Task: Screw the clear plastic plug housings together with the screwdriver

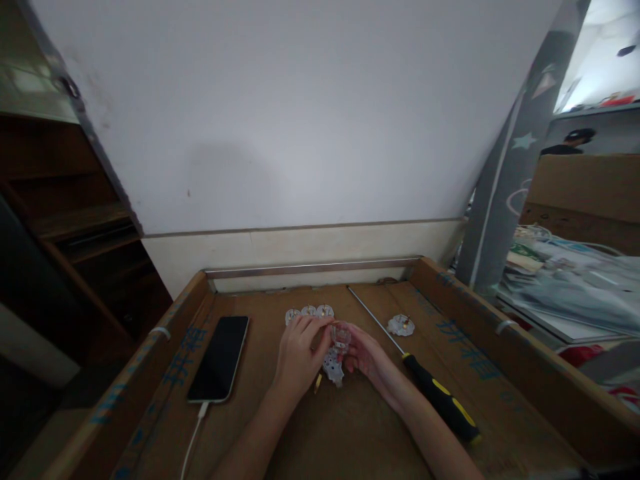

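Observation:
Near the middle of a cardboard-lined surface (310, 440), my left hand (300, 353) and my right hand (363, 350) meet around a small clear plastic piece (341, 337), fingers closed on it from both sides. Just below the hands lies a clear piece with dark holes (333, 367), beside a small brass-coloured part (318, 383). Behind my left hand, several round clear pieces with metal bits (325, 311) stand in a row. Another such piece (401, 325) lies to the right.
A black phone (220, 359) with a white cable (194, 437) lies at the left. A long screwdriver (440, 398) with a black and yellow handle lies at the right. Raised cardboard walls (520, 340) edge the surface. Far right, a person (570, 143) is partly visible beyond piled bags (575, 287).

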Available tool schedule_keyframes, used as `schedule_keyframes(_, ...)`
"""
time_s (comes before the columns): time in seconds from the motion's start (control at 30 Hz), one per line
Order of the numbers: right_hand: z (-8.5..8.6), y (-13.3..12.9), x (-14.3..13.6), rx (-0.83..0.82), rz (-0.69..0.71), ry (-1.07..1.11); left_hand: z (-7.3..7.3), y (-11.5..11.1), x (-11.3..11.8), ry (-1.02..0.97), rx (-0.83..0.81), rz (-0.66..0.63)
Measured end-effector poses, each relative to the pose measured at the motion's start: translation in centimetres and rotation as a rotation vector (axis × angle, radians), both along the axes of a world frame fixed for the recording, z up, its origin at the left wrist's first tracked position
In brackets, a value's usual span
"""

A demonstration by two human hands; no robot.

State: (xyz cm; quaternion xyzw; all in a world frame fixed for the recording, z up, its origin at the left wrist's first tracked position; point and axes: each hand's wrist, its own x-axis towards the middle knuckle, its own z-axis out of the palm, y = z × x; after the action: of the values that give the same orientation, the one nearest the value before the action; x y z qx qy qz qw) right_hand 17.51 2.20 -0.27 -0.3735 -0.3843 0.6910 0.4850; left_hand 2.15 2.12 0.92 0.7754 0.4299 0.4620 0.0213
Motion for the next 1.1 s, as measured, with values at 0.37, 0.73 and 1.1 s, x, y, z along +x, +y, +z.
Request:
schedule_keyframes(0.37, -1.1, 0.5, 0.2, 0.018, -0.003, 0.008, -0.1, -0.1, 0.1, 0.051, -0.031, -0.045)
schedule_keyframes(0.73, -1.3, 0.3, 0.0, 0.024, -0.021, -0.03, -0.1, -0.3, 0.1, 0.048, -0.039, -0.022)
schedule_keyframes(1.1, -1.4, 0.3, 0.1, 0.062, -0.077, -0.083, 0.0, -0.3, 0.1, 0.07, -0.017, 0.008)
